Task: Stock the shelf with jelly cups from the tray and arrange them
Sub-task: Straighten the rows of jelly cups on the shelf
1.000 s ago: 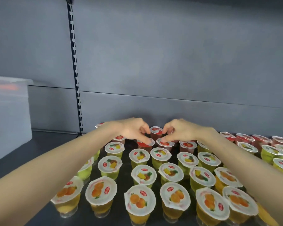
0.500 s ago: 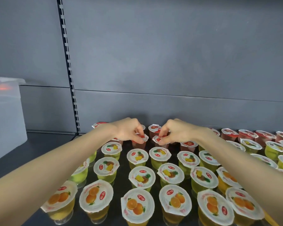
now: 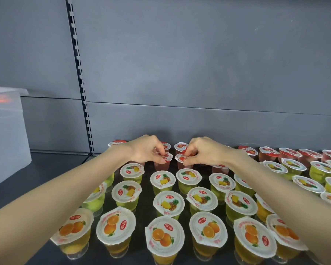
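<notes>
Jelly cup lids carry red oval logos — lettering, perhaps Chinese, too blurred to read.

Shop: grey metal shelf with slotted upright at left of frame, back panel, rows of sealed jelly cups across the lower frame.

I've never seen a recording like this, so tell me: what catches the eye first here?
Rows of jelly cups crowd the dark shelf: orange lids in front, pineapple lids behind them, red lids at the back. Over the back rows, the left hand pinches a red cup and the right hand pinches the neighbouring red cup, side by side. A frosted plastic box stands at far left.
</notes>
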`<action>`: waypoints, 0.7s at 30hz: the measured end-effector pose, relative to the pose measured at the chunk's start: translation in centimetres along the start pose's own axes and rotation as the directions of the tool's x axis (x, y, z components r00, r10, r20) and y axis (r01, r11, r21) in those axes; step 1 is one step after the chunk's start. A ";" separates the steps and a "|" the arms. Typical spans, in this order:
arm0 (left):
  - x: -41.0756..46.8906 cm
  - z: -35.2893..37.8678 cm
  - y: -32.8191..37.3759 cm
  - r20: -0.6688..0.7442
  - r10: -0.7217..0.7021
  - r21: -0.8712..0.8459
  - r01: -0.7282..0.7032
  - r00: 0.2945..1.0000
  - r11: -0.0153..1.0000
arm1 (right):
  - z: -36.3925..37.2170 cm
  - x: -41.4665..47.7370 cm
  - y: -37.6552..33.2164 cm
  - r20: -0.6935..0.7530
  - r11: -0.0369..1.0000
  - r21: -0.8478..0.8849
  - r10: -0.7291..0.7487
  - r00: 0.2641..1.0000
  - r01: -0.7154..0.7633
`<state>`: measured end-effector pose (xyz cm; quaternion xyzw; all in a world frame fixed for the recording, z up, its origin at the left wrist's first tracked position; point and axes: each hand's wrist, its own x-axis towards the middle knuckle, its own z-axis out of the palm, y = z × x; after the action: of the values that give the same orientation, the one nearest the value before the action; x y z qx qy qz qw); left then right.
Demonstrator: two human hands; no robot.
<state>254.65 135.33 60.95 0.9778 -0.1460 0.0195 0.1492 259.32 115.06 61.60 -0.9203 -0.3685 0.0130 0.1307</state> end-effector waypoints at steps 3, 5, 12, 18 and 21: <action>0.1 0.2 0.0 -0.031 -0.002 0.007 0.002 1.000 1.000 | 0.1 -0.1 -0.2 -0.028 1.000 0.013 -0.024 0.999 0.024; 0.1 0.2 -0.1 -0.032 -0.002 0.004 0.002 0.999 1.000 | 0.1 -0.2 -0.3 -0.028 0.999 0.011 -0.036 0.999 0.037; 0.1 0.4 -0.1 -0.048 -0.005 0.023 0.006 0.999 1.000 | 0.4 0.0 -0.2 -0.044 0.999 -0.003 -0.047 0.998 0.047; 0.0 0.5 0.1 -0.056 -0.008 0.025 0.009 0.998 1.000 | 0.7 0.0 -0.3 -0.062 0.998 -0.023 -0.054 0.997 0.053; -0.1 0.4 0.2 -0.047 -0.013 0.028 0.014 0.999 1.000 | 0.7 0.0 -0.4 -0.060 0.998 -0.044 -0.057 0.997 0.055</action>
<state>254.52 135.08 60.62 0.9800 -0.1356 0.0433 0.1389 258.99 115.52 61.02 -0.9121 -0.3902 -0.0269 0.1228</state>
